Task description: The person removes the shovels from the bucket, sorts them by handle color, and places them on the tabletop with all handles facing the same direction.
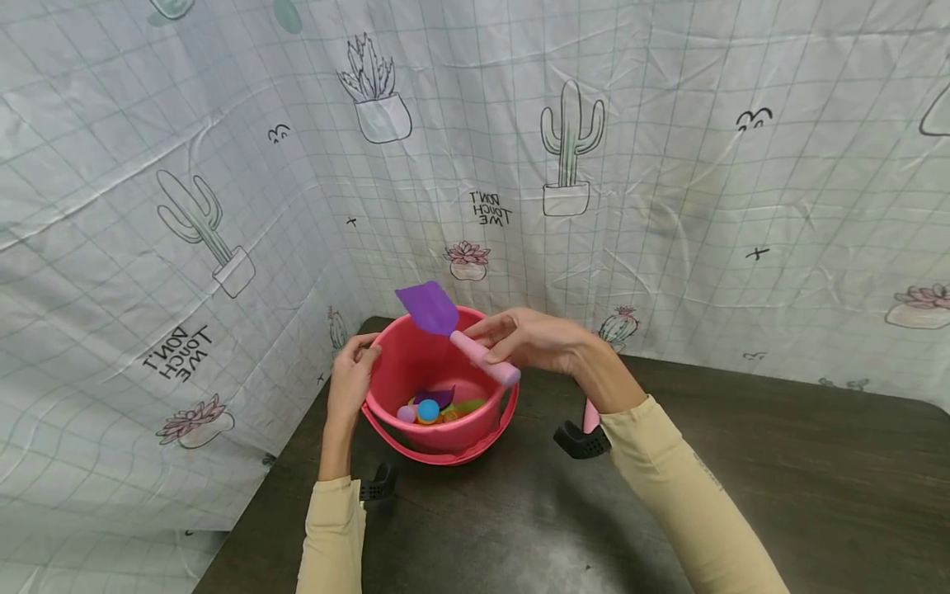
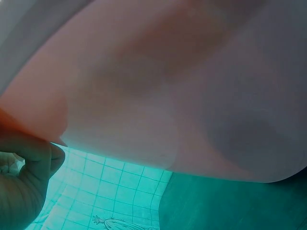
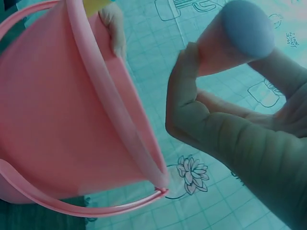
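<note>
A pink bucket (image 1: pixel 393 371) stands tilted toward me on the dark table, its carrying handle hanging down over the near side. My left hand (image 1: pixel 350 375) grips its left rim, thumb at the inside edge; in the left wrist view the pale bucket wall (image 2: pixel 144 120) fills most of the picture. Above the bucket's right side, my right hand (image 1: pixel 530 340) pinches a toy shovel by its pink handle (image 1: pixel 482 356). The purple blade (image 1: pixel 430 308) points up and left over the opening. Inside lie a blue ball (image 1: pixel 428 411), a pink ball (image 1: pixel 406 414) and other small colourful toys, partly hidden.
Another pink piece (image 1: pixel 590 417) shows on the table (image 1: pixel 742 445) behind the right wrist, mostly hidden. A cactus-print curtain (image 1: pixel 668 181) hangs along the left and back of the table. Black wrist cameras (image 1: pixel 582 440) stick out from both forearms.
</note>
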Demonstrator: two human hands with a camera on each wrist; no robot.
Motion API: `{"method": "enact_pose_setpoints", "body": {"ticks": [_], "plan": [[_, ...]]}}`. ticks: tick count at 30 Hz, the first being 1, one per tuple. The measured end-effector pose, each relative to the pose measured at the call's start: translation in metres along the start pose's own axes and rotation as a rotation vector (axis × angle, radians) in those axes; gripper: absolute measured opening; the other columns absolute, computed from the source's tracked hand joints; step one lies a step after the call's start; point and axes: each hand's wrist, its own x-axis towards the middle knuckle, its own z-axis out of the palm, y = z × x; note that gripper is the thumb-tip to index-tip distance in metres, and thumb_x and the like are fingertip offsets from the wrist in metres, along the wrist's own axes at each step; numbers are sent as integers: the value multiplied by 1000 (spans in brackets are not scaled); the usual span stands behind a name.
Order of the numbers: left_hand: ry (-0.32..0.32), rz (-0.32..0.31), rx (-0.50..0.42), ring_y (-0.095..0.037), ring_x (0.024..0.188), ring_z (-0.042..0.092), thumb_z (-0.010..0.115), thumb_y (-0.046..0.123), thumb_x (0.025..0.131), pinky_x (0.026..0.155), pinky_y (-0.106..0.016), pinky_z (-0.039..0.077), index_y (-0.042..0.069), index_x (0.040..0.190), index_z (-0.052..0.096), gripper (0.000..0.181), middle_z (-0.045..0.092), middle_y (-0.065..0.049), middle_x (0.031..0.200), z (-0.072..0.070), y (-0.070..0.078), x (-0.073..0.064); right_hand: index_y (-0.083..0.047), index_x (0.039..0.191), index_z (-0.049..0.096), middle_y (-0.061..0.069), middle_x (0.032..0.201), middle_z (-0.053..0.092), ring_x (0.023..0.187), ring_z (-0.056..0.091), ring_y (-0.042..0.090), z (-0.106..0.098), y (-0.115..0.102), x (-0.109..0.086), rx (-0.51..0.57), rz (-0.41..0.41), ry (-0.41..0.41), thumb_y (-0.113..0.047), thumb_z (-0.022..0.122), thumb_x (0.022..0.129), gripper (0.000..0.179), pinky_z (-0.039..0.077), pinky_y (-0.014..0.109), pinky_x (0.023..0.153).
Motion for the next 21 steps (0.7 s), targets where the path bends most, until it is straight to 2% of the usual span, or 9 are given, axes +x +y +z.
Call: {"method": "enact_pose_setpoints", "body": {"ticks": [4,6,8,9,11,15,17,21], "plan": [[-2,3,-1,-30,84,61,51,20,98,68,-32,53,6,125,58,31,60,-19,94,1,1,-1,9,140,38,9,149,31,117,44,26,-1,4,-3,40,-26,-35,10,58,79,65,47,39,89],[-3,-1,0,-29,85,61,51,19,98,68,-32,53,6,125,58,31,60,-19,95,1,2,-1,8,143,34,4,156,19,121,40,26,-1,5,-6,52,-42,-35,11,57,77,70,47,39,89],[-4,-3,5,-29,85,61,51,19,98,68,-31,53,6,125,58,31,60,-18,95,1,2,-2,8,145,29,3,157,15,123,37,25,0,5,-8,60,-52,-31,12,56,77,73,46,37,90],[-4,-3,7,-29,85,61,51,19,98,68,-31,53,6,125,58,31,60,-18,94,1,2,-2,8,145,28,4,157,15,122,37,25,0,5,-10,61,-55,-28,12,55,77,74,46,36,90],[-2,-2,12,-28,84,61,51,20,98,68,-30,53,6,125,58,31,60,-18,93,1,2,-2,6,147,25,9,151,27,118,41,25,0,4,-12,72,-53,-9,11,55,78,75,46,35,89],[0,1,11,-29,83,61,51,20,98,68,-31,53,6,125,58,31,59,-19,92,0,2,-3,4,144,28,12,126,46,107,48,24,1,3,-18,99,-50,55,9,54,80,69,48,36,86],[-1,2,10,-30,84,61,51,19,98,68,-32,54,6,125,57,31,60,-19,93,0,1,-4,3,141,31,11,117,48,103,50,24,1,3,-21,115,-56,84,7,53,82,63,48,36,83],[3,-1,10,-32,87,61,51,19,98,71,-36,54,6,125,58,31,60,-20,96,0,1,-5,1,135,36,11,117,48,99,53,24,-1,4,-25,142,-75,109,4,51,86,52,49,36,81]]}}
